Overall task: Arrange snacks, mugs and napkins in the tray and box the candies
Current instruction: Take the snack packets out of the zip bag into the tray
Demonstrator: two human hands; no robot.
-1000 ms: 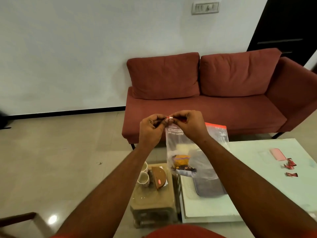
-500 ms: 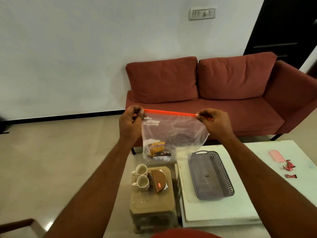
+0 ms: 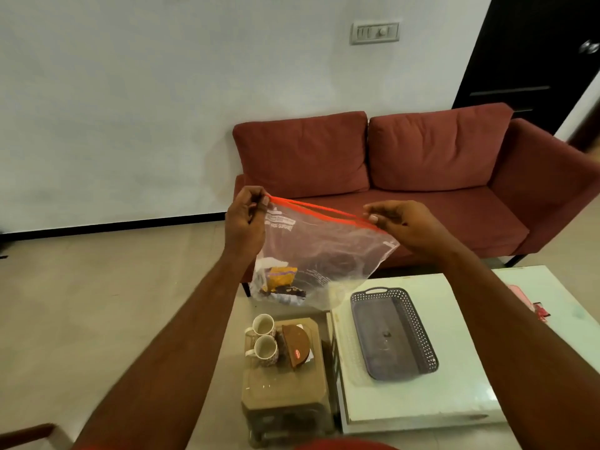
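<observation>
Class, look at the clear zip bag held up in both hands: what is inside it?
Inside the bag, bunched in its lower corner, lie an orange packet, a dark wrapper and something white. The crumpled plastic hides what else, if anything, lies beneath.

Both arms are reaching forward, hands raised and held apart.

The left hand (image 3: 244, 222) is pinching with thumb and fingertips, knuckles facing the camera, its forearm stretching up from the lower left. The right hand (image 3: 402, 224) is sitting slightly lower, thumb and forefinger pressing together and pointing toward the left hand, its bare forearm running down to the lower right.
</observation>
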